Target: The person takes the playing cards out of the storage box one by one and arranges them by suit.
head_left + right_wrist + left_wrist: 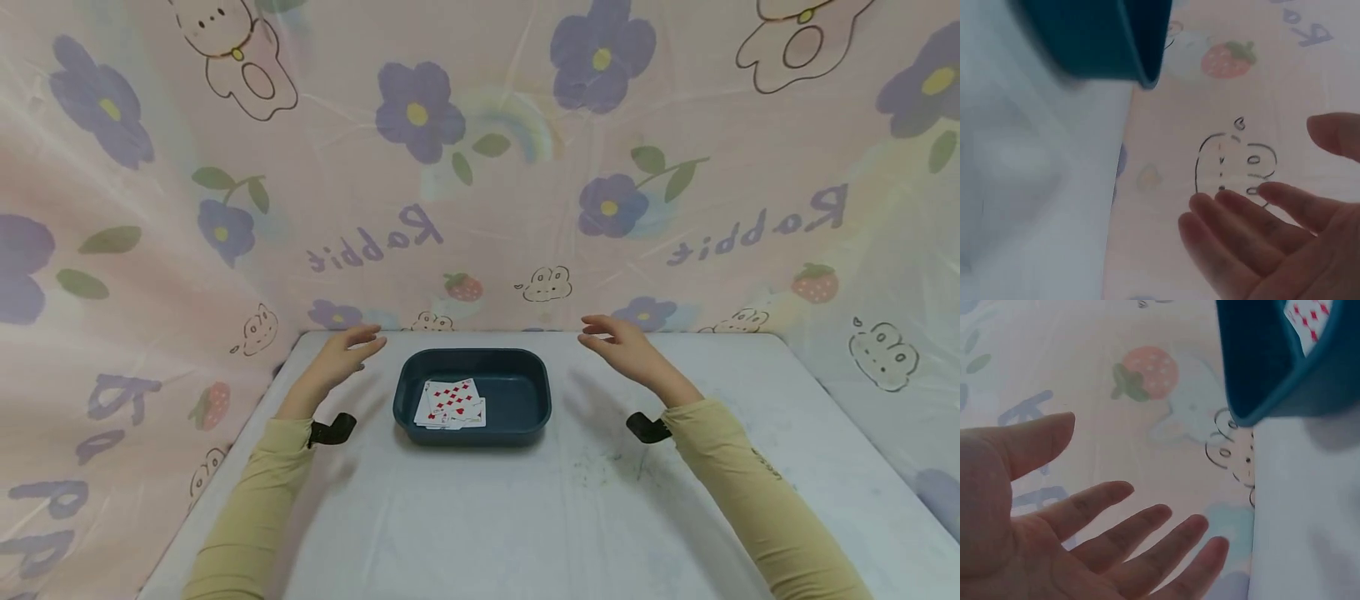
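A dark teal rectangular basin [517, 400] sits on the white table between the two hands. Several playing cards [452, 402] lie overlapped in its left part, a red diamond card on top. To the left of the basin is my left hand [335, 364], held in the air with fingers extended and nothing in it. My right hand [626, 354] hovers on the other side, its fingers loosely stretched and apart from the basin. Both palms show bare in the wrist views, where the basin's edge [1260, 362] appears near the top.
The white tabletop [480, 517] reaches back to a pink printed curtain [495, 233] that hangs behind and on the sides. Grey smudges [615, 468] mark the surface right of the basin. A black wrist camera [333, 429] sticks out from the left sleeve, another [647, 427] from the right.
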Demonstrator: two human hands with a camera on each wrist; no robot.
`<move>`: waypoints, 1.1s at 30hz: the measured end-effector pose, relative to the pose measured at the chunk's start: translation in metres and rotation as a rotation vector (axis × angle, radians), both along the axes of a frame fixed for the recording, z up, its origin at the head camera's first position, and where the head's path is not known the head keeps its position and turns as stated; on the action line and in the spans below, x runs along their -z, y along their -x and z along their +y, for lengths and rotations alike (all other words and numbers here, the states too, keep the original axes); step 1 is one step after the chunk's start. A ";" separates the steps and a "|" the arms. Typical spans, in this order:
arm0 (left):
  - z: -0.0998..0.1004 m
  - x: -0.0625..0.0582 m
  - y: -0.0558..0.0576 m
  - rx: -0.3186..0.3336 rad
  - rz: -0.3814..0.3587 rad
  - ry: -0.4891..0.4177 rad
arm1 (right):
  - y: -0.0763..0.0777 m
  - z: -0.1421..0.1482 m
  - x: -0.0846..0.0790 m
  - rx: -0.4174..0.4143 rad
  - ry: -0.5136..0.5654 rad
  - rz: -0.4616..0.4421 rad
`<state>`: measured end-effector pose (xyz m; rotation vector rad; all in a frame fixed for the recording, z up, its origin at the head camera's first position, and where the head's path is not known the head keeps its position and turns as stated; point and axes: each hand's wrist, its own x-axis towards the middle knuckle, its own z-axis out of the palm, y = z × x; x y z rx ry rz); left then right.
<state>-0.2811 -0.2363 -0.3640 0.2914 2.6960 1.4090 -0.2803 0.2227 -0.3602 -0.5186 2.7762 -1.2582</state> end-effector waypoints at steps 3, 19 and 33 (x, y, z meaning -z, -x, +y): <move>0.000 0.000 -0.002 0.007 -0.098 -0.131 | -0.002 -0.005 -0.005 -0.038 0.143 -0.112; 0.016 0.027 -0.004 -0.032 -0.296 -0.330 | 0.010 -0.048 -0.009 -0.166 0.526 -0.441; 0.026 0.044 0.001 -0.097 -0.279 -0.234 | 0.030 -0.087 0.010 -0.118 0.616 -0.660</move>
